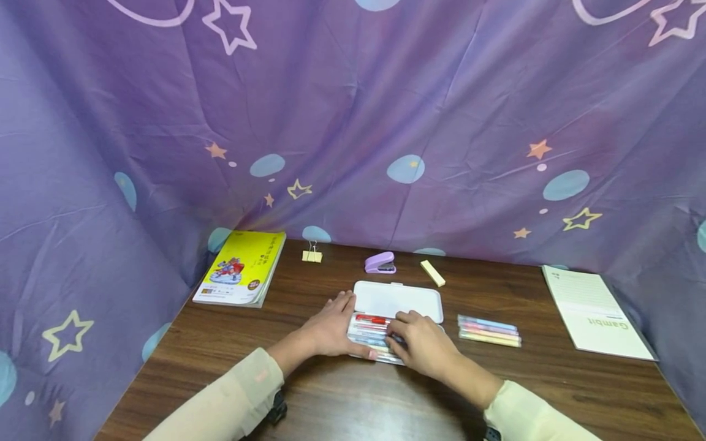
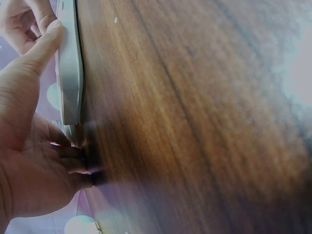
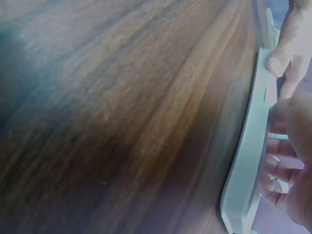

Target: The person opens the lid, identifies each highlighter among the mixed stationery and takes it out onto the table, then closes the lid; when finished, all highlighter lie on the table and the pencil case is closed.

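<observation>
Spread left fingers (image 1: pixel 343 304) are touching the light-looking case (image 1: pixel 397 300), best held endwise; pens (image 1: pixel 372 320) are lying under bent right fingers (image 1: pixel 401 329), hold unclear.

Left hand (image 1: pixel 333 329) and right hand (image 1: pixel 421 343) together at the pencil case (image 1: pixel 398 301).
The left hand spreads at the case's left end, fingers extended beside that edge, thumb stretched along the front rim. The right hand arches over the case's right half, knuckles up, fingers bent down toward its inside; whether they pinch anything is hidden. The left forearm (image 1: pixel 234 392) and right forearm (image 1: pixel 529 410), both sleeved, slant inward toward the case's front.
</observation>
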`<state>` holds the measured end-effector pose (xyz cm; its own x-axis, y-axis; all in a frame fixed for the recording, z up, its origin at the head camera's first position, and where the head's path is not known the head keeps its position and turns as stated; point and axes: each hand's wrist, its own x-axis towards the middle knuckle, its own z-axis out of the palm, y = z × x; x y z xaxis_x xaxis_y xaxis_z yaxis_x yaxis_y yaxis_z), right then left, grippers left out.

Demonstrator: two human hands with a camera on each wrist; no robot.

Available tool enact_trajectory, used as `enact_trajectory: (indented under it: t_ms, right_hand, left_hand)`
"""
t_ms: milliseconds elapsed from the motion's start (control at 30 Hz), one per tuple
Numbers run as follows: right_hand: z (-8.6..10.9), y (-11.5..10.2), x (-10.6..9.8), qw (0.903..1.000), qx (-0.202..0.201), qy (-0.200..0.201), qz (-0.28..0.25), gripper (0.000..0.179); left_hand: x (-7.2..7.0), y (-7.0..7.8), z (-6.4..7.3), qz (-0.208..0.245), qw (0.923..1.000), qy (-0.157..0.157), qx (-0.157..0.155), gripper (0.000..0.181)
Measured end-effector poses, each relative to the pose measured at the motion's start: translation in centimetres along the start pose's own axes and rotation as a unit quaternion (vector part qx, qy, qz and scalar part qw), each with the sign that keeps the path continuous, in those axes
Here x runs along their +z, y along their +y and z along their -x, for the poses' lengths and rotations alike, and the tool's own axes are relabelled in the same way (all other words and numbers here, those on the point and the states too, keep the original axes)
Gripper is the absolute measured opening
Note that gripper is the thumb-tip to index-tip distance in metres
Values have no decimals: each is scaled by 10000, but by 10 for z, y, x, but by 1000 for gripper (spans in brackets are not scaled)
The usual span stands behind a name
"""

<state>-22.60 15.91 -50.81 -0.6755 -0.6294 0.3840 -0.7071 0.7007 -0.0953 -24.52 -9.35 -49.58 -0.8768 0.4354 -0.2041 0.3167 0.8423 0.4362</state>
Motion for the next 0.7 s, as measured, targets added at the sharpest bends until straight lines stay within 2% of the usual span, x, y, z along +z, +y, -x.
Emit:
enact_trajectory:
  t_ms: [133,400,700]
  right_hand:
    - [0,0,-1,9999,62,-153,18,11]
    - [-7,-6,0,9975,330,-502,-359,9]
    - [-17,-17,0,9966,422,-706,48,12]
  left_hand:
    - [-1,1,1,-14,10000,-4,-4,144]
    - [1,-1,1,-30,10000,-33,-10,144]
    - [2,-2,-2,-58,10000,16,43,146]
